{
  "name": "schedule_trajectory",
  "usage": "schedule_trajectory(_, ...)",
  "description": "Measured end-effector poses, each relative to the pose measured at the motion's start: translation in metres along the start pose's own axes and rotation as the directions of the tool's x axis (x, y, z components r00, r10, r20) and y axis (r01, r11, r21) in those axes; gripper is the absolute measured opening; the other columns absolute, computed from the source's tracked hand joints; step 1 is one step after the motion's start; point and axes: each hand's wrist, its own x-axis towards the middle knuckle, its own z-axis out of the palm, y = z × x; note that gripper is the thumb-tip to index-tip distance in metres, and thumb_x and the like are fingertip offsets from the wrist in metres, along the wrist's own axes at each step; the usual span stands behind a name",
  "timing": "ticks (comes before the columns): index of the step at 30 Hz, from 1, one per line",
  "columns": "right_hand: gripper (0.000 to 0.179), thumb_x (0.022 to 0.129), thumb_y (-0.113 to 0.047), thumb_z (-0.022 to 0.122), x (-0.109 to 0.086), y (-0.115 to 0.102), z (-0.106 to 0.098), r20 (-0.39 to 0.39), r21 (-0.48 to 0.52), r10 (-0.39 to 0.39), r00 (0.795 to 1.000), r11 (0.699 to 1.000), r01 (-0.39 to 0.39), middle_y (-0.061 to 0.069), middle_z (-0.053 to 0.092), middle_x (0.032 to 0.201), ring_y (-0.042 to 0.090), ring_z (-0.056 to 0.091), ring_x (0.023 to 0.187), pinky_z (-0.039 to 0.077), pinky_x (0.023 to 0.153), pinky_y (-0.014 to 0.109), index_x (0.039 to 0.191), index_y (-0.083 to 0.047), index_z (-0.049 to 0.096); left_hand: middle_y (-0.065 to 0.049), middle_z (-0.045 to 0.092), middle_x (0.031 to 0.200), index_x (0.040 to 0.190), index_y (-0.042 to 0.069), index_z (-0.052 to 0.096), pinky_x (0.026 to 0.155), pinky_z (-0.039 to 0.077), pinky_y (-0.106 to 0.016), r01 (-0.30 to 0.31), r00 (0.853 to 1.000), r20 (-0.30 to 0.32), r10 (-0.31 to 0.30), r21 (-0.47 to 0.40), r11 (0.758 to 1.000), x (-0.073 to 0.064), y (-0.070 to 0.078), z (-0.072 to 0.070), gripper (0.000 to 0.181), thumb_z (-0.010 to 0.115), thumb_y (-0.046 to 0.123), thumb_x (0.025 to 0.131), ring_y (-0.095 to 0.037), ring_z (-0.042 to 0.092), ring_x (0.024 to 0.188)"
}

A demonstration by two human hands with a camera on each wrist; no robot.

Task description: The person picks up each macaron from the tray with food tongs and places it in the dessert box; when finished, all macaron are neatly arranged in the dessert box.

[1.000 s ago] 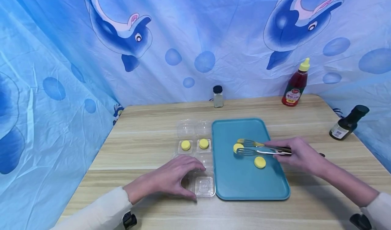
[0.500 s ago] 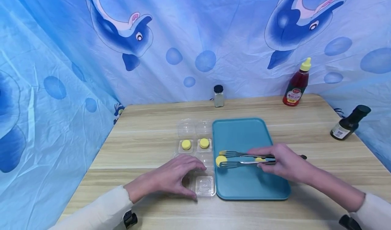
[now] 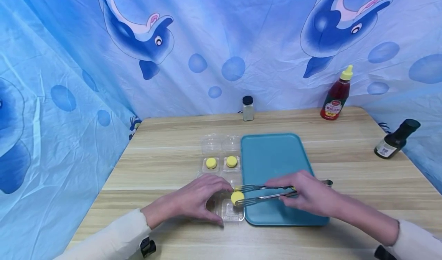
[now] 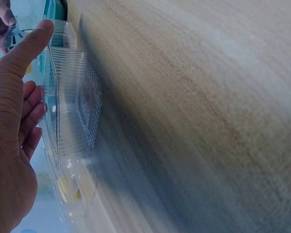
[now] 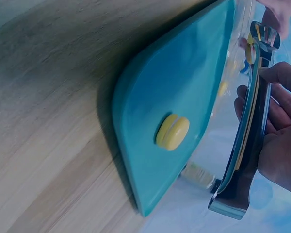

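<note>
My right hand (image 3: 305, 193) grips metal tongs (image 5: 250, 131) with fork-like ends. Between those ends is a yellow macaron (image 3: 237, 198), above the near right compartment of a clear plastic container (image 3: 233, 214). My left hand (image 3: 193, 198) lies over the container's near left part, thumb and fingers spread; in the left wrist view the thumb touches its rim. Two yellow macarons, a left one (image 3: 211, 163) and a right one (image 3: 231, 161), sit in the far compartments. Another macaron (image 5: 172, 132) lies on the blue tray (image 3: 272, 148), mostly hidden by the right hand in the head view.
At the back of the wooden table (image 3: 172, 137) stands a small black-capped jar (image 3: 248, 108). A red sauce bottle (image 3: 336, 97) is at the back right, and a dark bottle (image 3: 395, 139) near the right edge. A blue dolphin-print curtain (image 3: 214, 30) hangs behind.
My right hand has moved left and nearer with the tongs, carrying a macaron from the tray to over the container. The left hand has stayed in place.
</note>
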Motion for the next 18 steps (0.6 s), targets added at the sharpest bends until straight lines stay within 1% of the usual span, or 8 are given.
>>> schedule_trajectory(2,0.047,0.090,0.001,0.082,0.002,-0.002,0.003,0.001,-0.019,-0.018,1.000,1.000,0.018,0.000,0.073,0.132,0.016,0.070,0.118,0.064,0.083,0.037,0.134,-0.014,0.075,0.008,0.061,0.145,0.145,0.020,0.058,0.121,0.040,-0.044,0.001,1.000,0.001,-0.001,0.001,1.000,0.000,0.000,0.000,0.089,0.086,0.068,0.076,-0.012,0.052,0.138)
schedule_trajectory(4,0.046,0.090,0.002,0.081,0.004,-0.004,0.006,0.009,-0.039,-0.028,1.000,0.999,0.028,0.000,0.074,0.131,0.015,0.070,0.118,0.064,0.084,0.037,0.133,-0.013,0.076,0.008,0.061,0.144,0.145,0.020,0.058,0.121,0.040,-0.043,0.004,1.000,0.004,-0.004,-0.002,1.000,0.000,0.000,0.000,0.089,0.086,0.069,0.076,-0.012,0.052,0.138)
schedule_trajectory(12,0.043,0.091,0.001,0.079,0.013,-0.016,0.008,0.059,-0.068,-0.016,0.998,0.997,0.020,0.001,0.073,0.132,0.018,0.068,0.122,0.064,0.087,0.040,0.133,-0.010,0.075,0.007,0.061,0.145,0.145,0.018,0.058,0.120,0.041,-0.044,-0.014,1.000,-0.009,0.014,-0.008,1.000,0.000,0.000,0.000,0.090,0.086,0.069,0.076,-0.012,0.053,0.137)
schedule_trajectory(14,0.043,0.092,0.000,0.078,0.016,-0.020,0.007,0.074,-0.075,-0.004,0.997,0.997,0.010,0.001,0.073,0.132,0.016,0.068,0.121,0.064,0.084,0.037,0.133,-0.010,0.075,0.007,0.061,0.144,0.145,0.018,0.058,0.120,0.041,-0.043,-0.015,1.000,-0.010,0.015,-0.004,1.000,0.000,-0.001,0.000,0.090,0.086,0.069,0.076,-0.012,0.053,0.137)
schedule_trajectory(15,0.043,0.092,0.000,0.078,0.018,-0.022,0.007,0.081,-0.080,0.000,0.997,0.997,0.007,0.002,0.073,0.132,0.014,0.069,0.118,0.065,0.080,0.034,0.133,-0.009,0.075,0.007,0.061,0.144,0.145,0.018,0.058,0.120,0.041,-0.043,-0.015,1.000,-0.010,0.015,-0.003,1.000,0.000,-0.001,0.000,0.090,0.087,0.069,0.076,-0.012,0.053,0.137)
schedule_trajectory(16,0.042,0.092,0.000,0.078,0.020,-0.024,0.007,0.088,-0.084,0.007,0.996,0.996,0.001,0.003,0.074,0.131,0.011,0.072,0.109,0.064,0.073,0.030,0.133,-0.009,0.075,0.007,0.061,0.144,0.144,0.018,0.059,0.120,0.041,-0.043,-0.016,1.000,-0.011,0.016,-0.002,1.000,0.000,-0.001,0.000,0.090,0.087,0.069,0.076,-0.012,0.053,0.137)
schedule_trajectory(17,0.042,0.092,0.000,0.078,0.021,-0.027,0.006,0.095,-0.086,0.017,0.995,0.996,-0.009,0.003,0.074,0.131,0.007,0.072,0.097,0.061,0.065,0.026,0.133,-0.009,0.075,0.008,0.061,0.144,0.144,0.018,0.059,0.120,0.041,-0.043,-0.016,1.000,-0.011,0.016,-0.001,1.000,0.000,-0.001,0.000,0.090,0.087,0.069,0.075,-0.012,0.053,0.137)
schedule_trajectory(18,0.042,0.092,0.000,0.078,0.023,-0.029,0.005,0.103,-0.088,0.027,0.994,0.996,-0.018,0.004,0.074,0.131,0.003,0.070,0.085,0.057,0.057,0.022,0.133,-0.009,0.075,0.008,0.061,0.144,0.144,0.018,0.059,0.120,0.041,-0.043,-0.017,1.000,-0.012,0.017,0.001,1.000,0.000,-0.001,0.001,0.090,0.087,0.069,0.076,-0.012,0.053,0.137)
